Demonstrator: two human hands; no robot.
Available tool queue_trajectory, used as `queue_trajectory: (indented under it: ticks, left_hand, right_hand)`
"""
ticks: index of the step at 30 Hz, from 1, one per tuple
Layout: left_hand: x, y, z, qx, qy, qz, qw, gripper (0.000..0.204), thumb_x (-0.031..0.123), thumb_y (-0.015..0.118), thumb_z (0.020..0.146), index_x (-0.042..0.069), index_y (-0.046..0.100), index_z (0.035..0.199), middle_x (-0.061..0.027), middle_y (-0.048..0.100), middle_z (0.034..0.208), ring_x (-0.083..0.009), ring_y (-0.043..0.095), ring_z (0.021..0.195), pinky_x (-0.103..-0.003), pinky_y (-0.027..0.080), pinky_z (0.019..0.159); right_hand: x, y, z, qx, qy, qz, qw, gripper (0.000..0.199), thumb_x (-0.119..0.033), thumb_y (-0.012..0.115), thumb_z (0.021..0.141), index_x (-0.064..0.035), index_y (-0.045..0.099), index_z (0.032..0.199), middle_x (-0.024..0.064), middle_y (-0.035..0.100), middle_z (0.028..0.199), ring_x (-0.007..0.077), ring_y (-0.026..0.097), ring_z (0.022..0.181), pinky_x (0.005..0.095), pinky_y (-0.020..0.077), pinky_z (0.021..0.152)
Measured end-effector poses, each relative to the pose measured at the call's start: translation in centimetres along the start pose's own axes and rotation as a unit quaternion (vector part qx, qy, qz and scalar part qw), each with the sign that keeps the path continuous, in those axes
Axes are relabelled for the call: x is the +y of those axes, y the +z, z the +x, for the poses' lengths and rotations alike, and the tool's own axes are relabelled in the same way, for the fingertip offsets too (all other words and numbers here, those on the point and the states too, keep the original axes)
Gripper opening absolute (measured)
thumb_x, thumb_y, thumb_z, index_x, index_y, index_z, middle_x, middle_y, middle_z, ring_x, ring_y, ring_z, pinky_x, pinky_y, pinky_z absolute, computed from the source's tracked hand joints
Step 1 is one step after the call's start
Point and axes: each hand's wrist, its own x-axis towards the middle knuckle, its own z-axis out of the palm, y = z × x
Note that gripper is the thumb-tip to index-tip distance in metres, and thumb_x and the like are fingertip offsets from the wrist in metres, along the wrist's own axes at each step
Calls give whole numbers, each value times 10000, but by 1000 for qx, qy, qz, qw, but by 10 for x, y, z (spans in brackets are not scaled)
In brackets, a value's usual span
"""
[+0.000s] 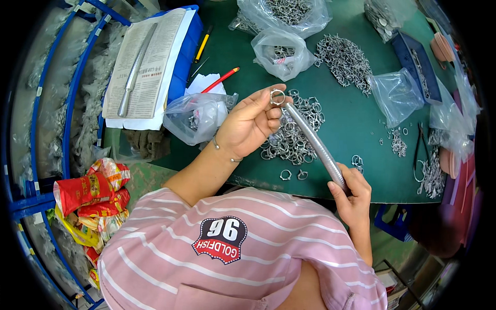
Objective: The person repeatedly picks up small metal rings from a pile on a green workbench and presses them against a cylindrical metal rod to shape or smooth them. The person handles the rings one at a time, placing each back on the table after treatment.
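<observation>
Pinching silver-toned ring (pixel 277 104) in left hand (pixel 247 124), right hand (pixel 353 195) clamped around tapered ring mandrel (pixel 318 145), tip toward eleven o'clock, ring heap (pixel 287 142) at pinched ring's five o'clock

I record bright, fairly even light; I cannot trace its source. Glare streaks the clear crumpled plastic bag (pixel 397 97) at right. At left, the blue metal rack (pixel 32 203) bows; black vignetting swallows the corners.
</observation>
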Motion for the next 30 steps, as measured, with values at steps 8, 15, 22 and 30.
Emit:
queue_trajectory:
  ticks: [8, 15, 22, 30]
  left_hand:
    - [-1, -5, 1, 16, 18, 7, 1000, 280, 215, 438, 984, 7, 528, 1148, -146, 570, 1150, -81, 518, 784, -206, 455, 679]
    - [-1, -8, 0, 7, -4, -56, 998, 260, 213, 424, 989, 8, 578, 1034, -149, 564, 1153, -85, 524, 780, -196, 457, 658]
    - [1, -9, 0, 46, -42, -166, 984, 288, 219, 428, 988, -42, 533, 1052, -132, 552, 1080, -103, 536, 785, -207, 475, 645]
    - [2, -9, 1, 86, -48, -221, 970, 310, 158, 471, 967, -101, 445, 1135, -121, 550, 975, -139, 583, 813, -246, 529, 716]
  right_hand:
    - [4, -2, -1, 15, 16, -3, 1000, 352, -30, 690, 748, 52, 605, 1080, 112, 572, 761, 171, 512, 615, 274, 410, 561]
    - [5, 1, 1, 21, 7, -1, 1000, 351, -45, 691, 757, 50, 605, 1084, 110, 568, 759, 171, 508, 612, 270, 405, 559]
    - [3, 2, 1, 16, 26, 0, 1000, 345, -51, 688, 761, 41, 607, 1084, 106, 568, 767, 167, 510, 620, 267, 406, 568]
    - [0, 0, 1, 14, 27, -5, 1000, 341, -54, 689, 760, 43, 609, 1078, 108, 574, 779, 167, 515, 631, 265, 413, 577]
